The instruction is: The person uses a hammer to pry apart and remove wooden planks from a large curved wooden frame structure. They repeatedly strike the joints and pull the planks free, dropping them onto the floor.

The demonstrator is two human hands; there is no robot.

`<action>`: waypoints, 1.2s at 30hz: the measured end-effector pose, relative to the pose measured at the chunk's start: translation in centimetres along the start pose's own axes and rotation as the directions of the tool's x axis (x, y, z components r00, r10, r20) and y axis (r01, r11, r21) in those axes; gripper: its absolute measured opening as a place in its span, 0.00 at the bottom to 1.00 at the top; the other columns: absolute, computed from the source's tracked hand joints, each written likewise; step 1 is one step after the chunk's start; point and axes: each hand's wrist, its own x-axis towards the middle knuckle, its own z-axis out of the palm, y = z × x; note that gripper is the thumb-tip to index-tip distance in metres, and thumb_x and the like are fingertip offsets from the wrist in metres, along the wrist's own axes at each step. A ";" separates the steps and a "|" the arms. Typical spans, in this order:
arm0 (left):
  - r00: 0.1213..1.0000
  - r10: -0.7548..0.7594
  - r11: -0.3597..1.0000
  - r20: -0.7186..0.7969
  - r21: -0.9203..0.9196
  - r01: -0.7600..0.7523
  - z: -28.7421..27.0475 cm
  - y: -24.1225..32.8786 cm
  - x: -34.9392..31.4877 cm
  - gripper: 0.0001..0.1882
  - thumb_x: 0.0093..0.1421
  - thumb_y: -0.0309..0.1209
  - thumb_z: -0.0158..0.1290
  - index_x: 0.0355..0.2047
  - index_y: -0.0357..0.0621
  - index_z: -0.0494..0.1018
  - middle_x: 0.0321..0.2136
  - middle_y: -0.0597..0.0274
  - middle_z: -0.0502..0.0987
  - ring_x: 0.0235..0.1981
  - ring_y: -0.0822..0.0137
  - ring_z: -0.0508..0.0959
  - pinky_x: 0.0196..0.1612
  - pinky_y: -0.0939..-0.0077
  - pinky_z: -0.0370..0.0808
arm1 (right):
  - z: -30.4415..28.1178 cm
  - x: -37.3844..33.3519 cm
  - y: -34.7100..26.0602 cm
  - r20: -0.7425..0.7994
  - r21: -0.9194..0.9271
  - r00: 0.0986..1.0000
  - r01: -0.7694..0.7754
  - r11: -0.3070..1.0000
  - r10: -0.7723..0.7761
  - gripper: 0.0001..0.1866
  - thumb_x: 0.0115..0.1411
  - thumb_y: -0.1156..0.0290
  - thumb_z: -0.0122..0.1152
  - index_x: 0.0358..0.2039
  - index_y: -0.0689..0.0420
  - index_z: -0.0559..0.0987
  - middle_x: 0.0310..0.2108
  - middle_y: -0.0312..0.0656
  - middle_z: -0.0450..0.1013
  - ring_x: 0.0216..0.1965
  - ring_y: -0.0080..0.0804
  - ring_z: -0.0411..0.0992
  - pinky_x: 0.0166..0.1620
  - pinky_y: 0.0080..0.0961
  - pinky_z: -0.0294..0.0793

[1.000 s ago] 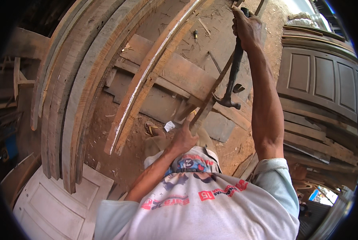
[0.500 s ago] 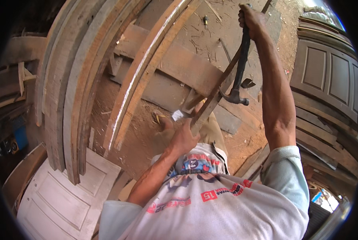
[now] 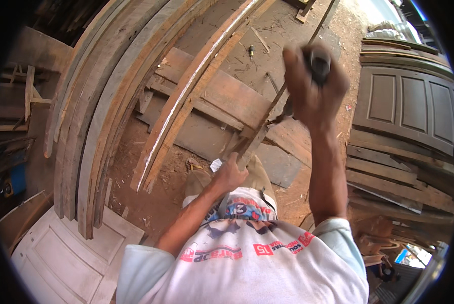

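Note:
My left hand (image 3: 230, 175) is closed around the near end of a long narrow wooden plank (image 3: 256, 138), which slants away up and to the right. Raised above the plank's far side, my right hand (image 3: 315, 91) grips a claw hammer by its black handle (image 3: 320, 63); the handle's butt end faces up. Motion smears the fingers a little. The hammer's head is mostly hidden behind the hand, with some dark metal showing close to the plank.
Long curved beams (image 3: 110, 101) stand at left, one edged in white (image 3: 186, 81). A white panelled door (image 3: 80, 248) lies lower left. Boards (image 3: 232, 96) lie on the dirt floor near a screwdriver-like tool (image 3: 251, 50). At right are a brown door (image 3: 399, 101) and stacked planks (image 3: 389, 172).
My right hand has tipped the hammer, so its handle end now points up and its head is hidden near the plank. My left hand keeps hold of the plank. The view has shifted slightly.

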 end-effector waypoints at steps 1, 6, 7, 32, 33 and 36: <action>1.000 -0.005 1.000 0.011 -0.005 0.005 -0.2 0.5 -0.1 0.32 0.58 0.38 0.60 0.55 0.32 0.62 0.39 0.23 0.77 0.44 0.29 0.79 0.47 0.43 0.76 | -0.5 -1.9 -1.0 0.043 0.028 0.997 0.069 0.997 -0.070 0.13 0.62 0.62 0.64 0.28 0.60 0.78 0.19 0.30 0.71 0.21 0.21 0.70 0.25 0.23 0.69; 0.999 0.002 0.999 0.037 -0.045 0.000 -1.0 2.0 -0.3 0.33 0.58 0.38 0.60 0.56 0.28 0.61 0.42 0.20 0.76 0.47 0.29 0.78 0.51 0.45 0.76 | -2.5 -6.7 -2.1 -0.041 0.203 0.989 0.148 0.968 -0.143 0.09 0.62 0.69 0.59 0.32 0.63 0.77 0.22 0.36 0.72 0.21 0.23 0.69 0.24 0.22 0.68; 0.999 -0.015 0.999 0.039 -0.039 0.017 -1.1 2.0 -0.2 0.33 0.58 0.38 0.60 0.56 0.28 0.60 0.43 0.20 0.76 0.48 0.28 0.78 0.52 0.46 0.75 | -2.6 -7.4 -2.6 -0.143 0.272 0.987 0.104 0.957 -0.066 0.08 0.63 0.70 0.58 0.33 0.63 0.77 0.22 0.38 0.72 0.21 0.23 0.69 0.24 0.22 0.68; 0.999 0.028 1.000 0.037 0.005 -0.029 1.1 0.7 2.5 0.41 0.57 0.38 0.59 0.62 0.22 0.57 0.47 0.21 0.76 0.51 0.31 0.78 0.54 0.48 0.76 | -3.1 -2.6 -0.7 -0.310 0.478 0.920 -0.068 0.876 0.241 0.12 0.65 0.67 0.57 0.24 0.56 0.73 0.16 0.32 0.67 0.15 0.18 0.66 0.18 0.17 0.64; 0.999 0.040 0.999 -0.005 0.009 -0.040 1.2 0.7 2.2 0.40 0.57 0.39 0.60 0.61 0.22 0.58 0.47 0.21 0.76 0.51 0.31 0.78 0.54 0.48 0.76 | -3.6 -2.0 0.1 -0.303 0.471 0.927 -0.055 0.880 0.220 0.13 0.65 0.65 0.55 0.24 0.56 0.73 0.16 0.33 0.67 0.15 0.18 0.66 0.18 0.18 0.65; 0.995 0.082 0.996 -0.054 0.021 -0.081 2.4 -0.6 3.4 0.39 0.56 0.39 0.61 0.60 0.22 0.61 0.50 0.20 0.74 0.55 0.32 0.76 0.57 0.50 0.75 | -8.2 -0.7 2.8 -0.357 0.561 0.854 -0.128 0.818 0.379 0.13 0.65 0.64 0.51 0.24 0.55 0.73 0.16 0.34 0.67 0.14 0.20 0.64 0.18 0.20 0.64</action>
